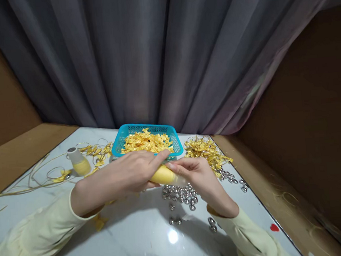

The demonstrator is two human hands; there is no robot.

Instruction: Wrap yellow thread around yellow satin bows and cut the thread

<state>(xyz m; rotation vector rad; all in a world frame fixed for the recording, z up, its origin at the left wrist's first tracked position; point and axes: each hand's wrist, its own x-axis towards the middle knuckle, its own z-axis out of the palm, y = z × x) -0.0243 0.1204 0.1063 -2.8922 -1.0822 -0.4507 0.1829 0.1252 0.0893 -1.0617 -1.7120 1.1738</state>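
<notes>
A spool of yellow thread [163,175] is held tilted above the table, between my two hands. My left hand [132,169] wraps over its left end, thumb along the top. At the other end, the fingers of my right hand [196,173] pinch near the spool's pale tip; whether they also hold a loose strand is too small to tell. Below the hands lie many small silver bells [180,195] in a loose heap. Behind them stands a blue plastic basket [176,145] filled with yellow ribbon bows [147,141].
Another yellow thread spool [79,162] stands upright at the left, beside bows with strings [96,151]. A tangled pile of yellow bows and bells [204,151] lies right of the basket. A red heart-shaped piece [274,227] is near the right edge. A grey curtain [134,59] hangs behind.
</notes>
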